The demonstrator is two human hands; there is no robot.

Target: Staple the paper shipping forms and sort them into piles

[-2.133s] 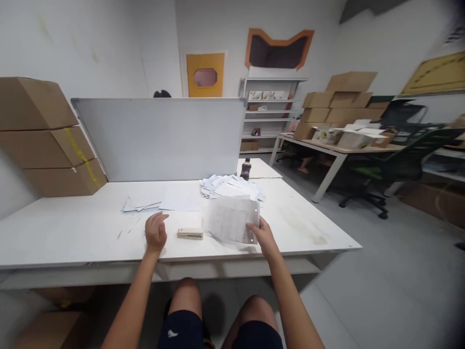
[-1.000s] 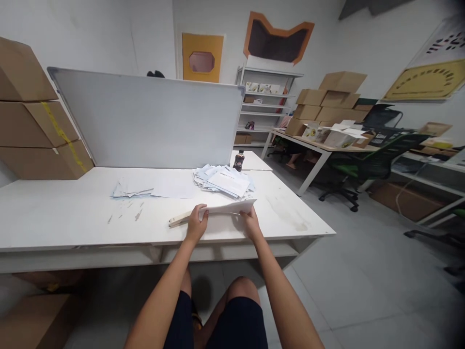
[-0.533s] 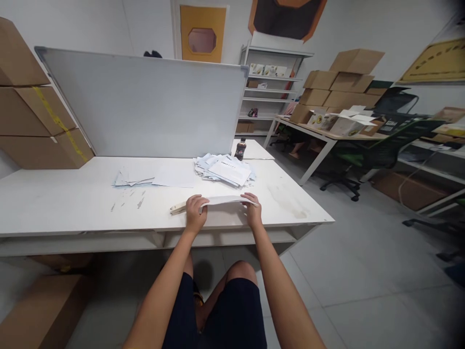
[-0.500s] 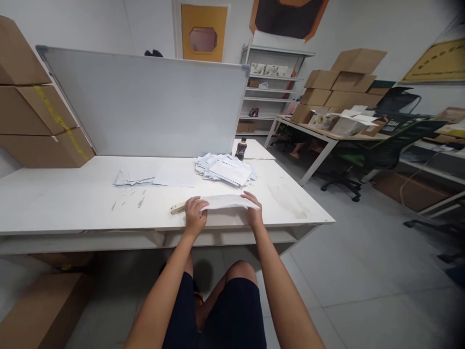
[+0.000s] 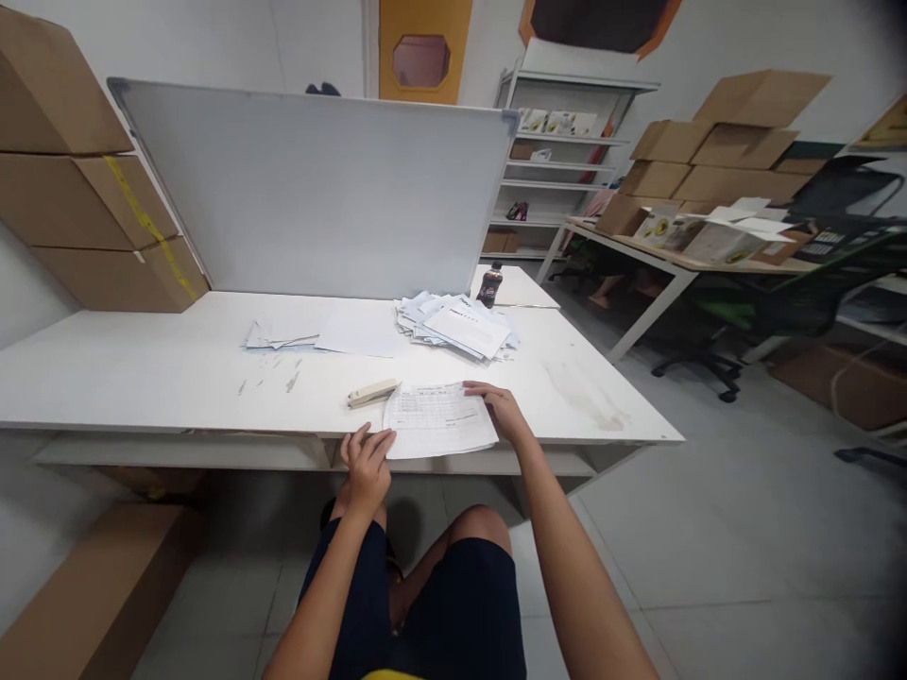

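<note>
A printed form, apparently several sheets thick, lies at the desk's front edge, its lower part jutting past the edge. My right hand grips it by the right side, fingers over the top corner and thumb out of sight. At the lower left corner, my left hand has its fingers apart, fingertips touching or right beside the paper's edge. A beige stapler rests just beyond the form's left side. Farther back is a messy pile of papers, and to its left lie some flat sheets.
A whiteboard stands along the back of the white desk. Cardboard boxes are stacked at left. A dark bottle stands behind the paper pile. To the right are another table with boxes and an office chair.
The form has gone from being held up edge-on between both hands to lying flatter, printed side visible. My left hand has shifted down to its lower corner. The view has turned slightly left.
</note>
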